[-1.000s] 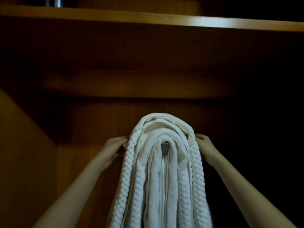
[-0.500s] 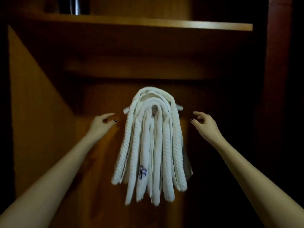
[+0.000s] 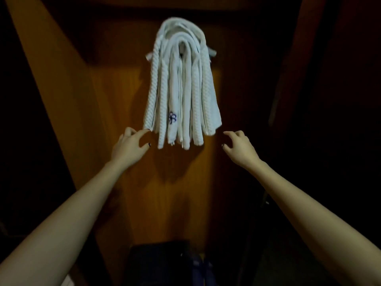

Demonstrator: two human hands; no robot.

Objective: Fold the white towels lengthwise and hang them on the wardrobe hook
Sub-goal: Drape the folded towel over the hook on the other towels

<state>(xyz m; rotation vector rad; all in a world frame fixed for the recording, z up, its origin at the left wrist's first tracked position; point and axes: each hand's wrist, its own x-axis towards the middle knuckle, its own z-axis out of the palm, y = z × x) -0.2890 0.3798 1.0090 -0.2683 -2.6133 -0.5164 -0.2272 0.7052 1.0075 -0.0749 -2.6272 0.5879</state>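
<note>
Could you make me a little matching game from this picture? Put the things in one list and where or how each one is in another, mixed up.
Things:
1. white towels
2. left hand
3. right hand
4. blue emblem

Places or states:
A. stitched low on one hanging strip
B. draped in a bundle, ends hanging down
C. empty, fingertip at the bundle's lower left corner
D. empty, apart from the bundle, to its lower right

Pairs: 1-B, 2-C, 3-D, 4-A
</note>
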